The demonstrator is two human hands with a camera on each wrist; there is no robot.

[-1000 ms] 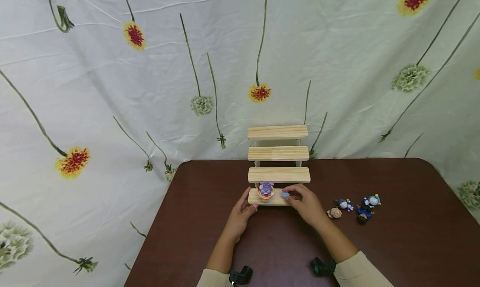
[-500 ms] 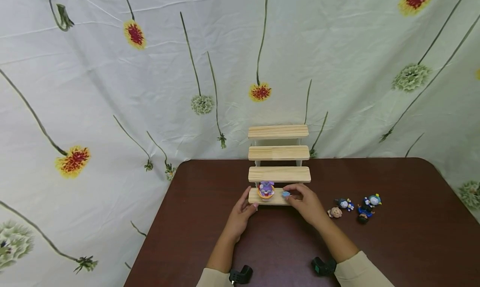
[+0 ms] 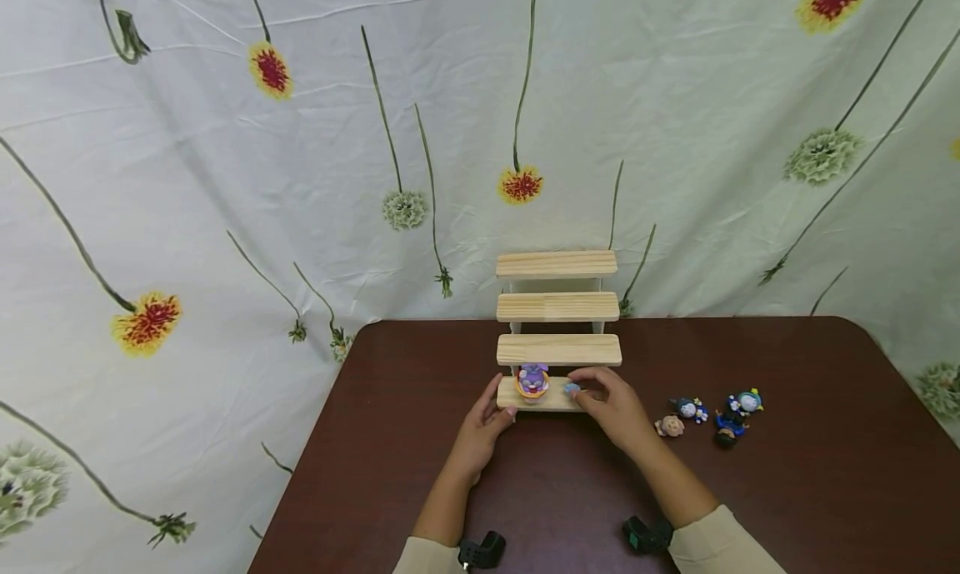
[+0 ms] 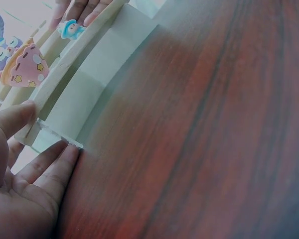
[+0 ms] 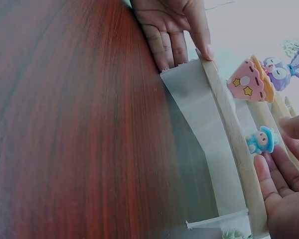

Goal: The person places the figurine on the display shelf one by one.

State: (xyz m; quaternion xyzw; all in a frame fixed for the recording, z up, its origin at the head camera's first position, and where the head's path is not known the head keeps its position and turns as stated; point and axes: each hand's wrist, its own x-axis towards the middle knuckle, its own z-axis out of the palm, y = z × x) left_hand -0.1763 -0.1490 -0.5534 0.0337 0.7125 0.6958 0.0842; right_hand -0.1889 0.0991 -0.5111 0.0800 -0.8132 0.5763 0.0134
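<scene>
A tiered wooden display stand (image 3: pixel 558 350) rises in steps at the table's back edge. On its lowest step stands a purple rabbit-eared figurine (image 3: pixel 532 379) in a pink cone-shaped base with yellow stars. My left hand (image 3: pixel 480 432) grips the left end of that step, its thumb on the wood and other fingers below, by the white support (image 4: pixel 77 99). At the step's right part, my right hand (image 3: pixel 615 407) pinches a small blue-hatted figurine (image 5: pixel 261 140). This figurine looks upright on the step in the right wrist view; the fingers partly cover it from above.
Several small figurines lie to the right on the dark red-brown table (image 3: pixel 825 491): a beige one (image 3: pixel 670 426), a dark blue-and-white one (image 3: pixel 687 407), and blue ones (image 3: pixel 729 428) close together. A flower-printed cloth (image 3: pixel 315 182) hangs behind the table.
The small blue figurine has shifted slightly between my right fingers, its hat showing differently. My left hand and the stand have stayed in place.
</scene>
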